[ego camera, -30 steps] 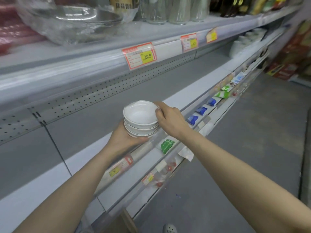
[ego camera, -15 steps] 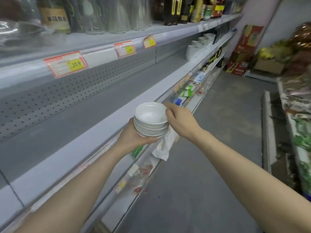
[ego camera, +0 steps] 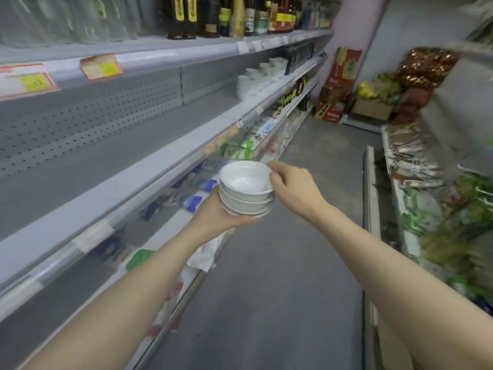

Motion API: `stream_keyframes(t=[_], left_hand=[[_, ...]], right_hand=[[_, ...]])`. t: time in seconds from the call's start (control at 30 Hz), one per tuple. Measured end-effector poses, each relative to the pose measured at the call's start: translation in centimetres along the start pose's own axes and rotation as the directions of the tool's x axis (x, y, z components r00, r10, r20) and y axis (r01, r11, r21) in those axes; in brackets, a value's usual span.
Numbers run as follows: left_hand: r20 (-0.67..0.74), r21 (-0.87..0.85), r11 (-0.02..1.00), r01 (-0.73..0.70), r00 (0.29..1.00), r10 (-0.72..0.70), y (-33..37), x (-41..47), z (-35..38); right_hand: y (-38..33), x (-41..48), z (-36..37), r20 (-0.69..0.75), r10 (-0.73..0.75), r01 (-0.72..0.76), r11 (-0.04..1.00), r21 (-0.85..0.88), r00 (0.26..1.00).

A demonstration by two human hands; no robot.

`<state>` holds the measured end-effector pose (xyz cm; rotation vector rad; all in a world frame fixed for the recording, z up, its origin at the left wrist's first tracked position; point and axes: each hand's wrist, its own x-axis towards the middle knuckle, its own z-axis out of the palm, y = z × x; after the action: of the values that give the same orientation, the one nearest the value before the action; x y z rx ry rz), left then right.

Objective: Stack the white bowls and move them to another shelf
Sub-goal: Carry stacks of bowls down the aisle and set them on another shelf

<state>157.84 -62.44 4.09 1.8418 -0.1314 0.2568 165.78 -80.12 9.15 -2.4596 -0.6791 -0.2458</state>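
Since the bowls [ego camera: 246, 192] already sit nested one inside another, the stacking half of the task looks done. I make out three or four rims, but blur hides the exact count. The top bowl sits roughly level in the pile and nothing leans out.

The left hand [ego camera: 221, 214] cups the pile from below, fingers curled up round the base of the lowest bowl. The right hand [ego camera: 296, 188] pinches the top bowl's rim on its right side between thumb and fingertips, steadying the pile more than bearing it. Both arms reach forward, and the pile hangs in the air over the floor [ego camera: 280, 263] of the aisle. It is just beside the front edge of the left shelving and rests on no shelf.

So the move itself is only partly made, in my judgement. The bowls are off whatever board they came from and not yet set down. Left to do is to carry them to the chosen place, lower them onto it, and let go with both hands.

Which place is meant I cannot tell. The grey shelf [ego camera: 106, 161] to the left lies at about hand height. Farther along it stands other white crockery [ego camera: 256, 78], below a row of bottles [ego camera: 213, 14]. That crockery seems a likely neighbour for the pile, though this is a guess.
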Motion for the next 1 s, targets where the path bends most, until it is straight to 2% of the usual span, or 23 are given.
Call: stream_keyframes(t=[0.4,0.6,1.0], left_hand=[[0.138,-0.003,1.000,0.001,0.990,0.000,-3.2,14.9,7.7],[0.192,-0.045,0.999,-0.031,0.981,0.039,-5.0,26.0,8.8],[0.245,0.005,0.998,-0.055,0.968,0.052,-9.2,45.5,10.8]], right_hand=[[12.3,8.2,-3.5,-0.048,0.184,-0.184,0.983,-0.002,0.982],[17.4,16.8,-4.2,-0.124,0.219,-0.220,0.975,0.002,0.968],[27.1,32.1,-4.5,-0.176,0.262,-0.266,0.964,0.000,0.949]])
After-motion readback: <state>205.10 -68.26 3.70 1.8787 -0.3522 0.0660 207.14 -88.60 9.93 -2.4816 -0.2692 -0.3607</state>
